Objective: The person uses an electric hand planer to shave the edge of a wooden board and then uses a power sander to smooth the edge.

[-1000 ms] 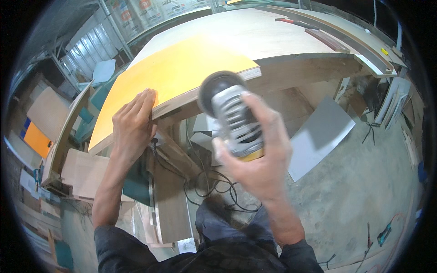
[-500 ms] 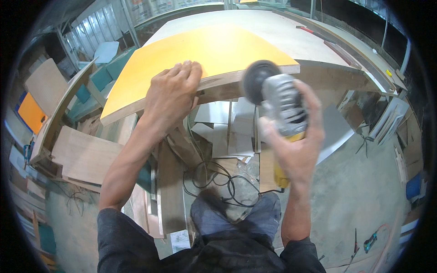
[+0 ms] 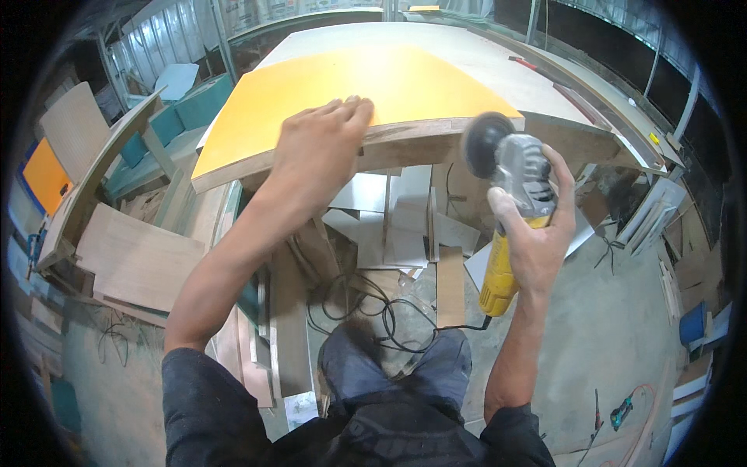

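A panel (image 3: 405, 82) with a yellow-orange top and bare wooden edge lies in front of me on a wooden structure. My left hand (image 3: 325, 144) is closed over its near edge, fingers together on the top face; the thumb is hidden. In my right hand (image 3: 541, 241) is a yellow and grey angle grinder (image 3: 502, 272), gripped around its body below the head. Its round dark disc (image 3: 488, 144) is tilted up at the right end of the panel's near edge. Whether the disc touches the wood I cannot tell. A black cord runs from the grinder's lower end.
Loops of black cord (image 3: 389, 319) lie on the floor by my legs. White offcut boards (image 3: 408, 210) lie below the panel. A large pale tabletop (image 3: 436, 35) extends behind it. Curved wooden frames (image 3: 93, 183) stand at left; a teal tool (image 3: 621, 414) lies at lower right.
The grinder has moved right along the panel's edge, and its yellow body shows more. My left hand remains on the panel. The whole view has shifted slightly.
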`<state>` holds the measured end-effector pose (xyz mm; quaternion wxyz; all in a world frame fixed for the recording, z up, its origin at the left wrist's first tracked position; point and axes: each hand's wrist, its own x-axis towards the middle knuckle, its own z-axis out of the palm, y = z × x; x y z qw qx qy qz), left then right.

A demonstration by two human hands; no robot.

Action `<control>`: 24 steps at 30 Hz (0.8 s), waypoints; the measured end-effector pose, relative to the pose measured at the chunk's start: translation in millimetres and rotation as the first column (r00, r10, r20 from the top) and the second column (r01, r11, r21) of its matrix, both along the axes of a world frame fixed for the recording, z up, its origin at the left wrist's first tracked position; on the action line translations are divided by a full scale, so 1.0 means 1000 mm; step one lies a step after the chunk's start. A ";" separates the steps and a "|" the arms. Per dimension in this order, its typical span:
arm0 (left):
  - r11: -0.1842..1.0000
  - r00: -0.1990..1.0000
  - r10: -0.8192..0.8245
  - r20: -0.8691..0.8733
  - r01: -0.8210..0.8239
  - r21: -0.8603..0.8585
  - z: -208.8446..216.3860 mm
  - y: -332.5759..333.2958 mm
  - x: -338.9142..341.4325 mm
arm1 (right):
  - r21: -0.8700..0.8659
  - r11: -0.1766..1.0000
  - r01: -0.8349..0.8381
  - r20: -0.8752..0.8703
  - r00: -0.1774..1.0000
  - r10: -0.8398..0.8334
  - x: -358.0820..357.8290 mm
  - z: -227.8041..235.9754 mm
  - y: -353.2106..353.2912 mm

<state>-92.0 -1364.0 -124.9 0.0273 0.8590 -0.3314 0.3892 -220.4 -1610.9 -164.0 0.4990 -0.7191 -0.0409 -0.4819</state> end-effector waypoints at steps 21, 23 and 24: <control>0.998 0.999 -0.008 0.044 0.005 0.070 -0.002 0.117 -0.010 | -0.302 0.946 -0.113 0.041 0.991 0.131 0.008 -0.009 0.078; 0.998 0.999 -0.028 0.046 0.025 0.064 -0.003 0.115 -0.008 | -0.289 0.956 -0.059 0.091 0.992 0.089 0.011 -0.011 0.068; 0.998 0.998 -0.024 0.051 0.021 0.065 -0.001 0.117 -0.010 | -0.278 0.960 -0.045 0.121 0.989 0.081 0.013 -0.010 0.061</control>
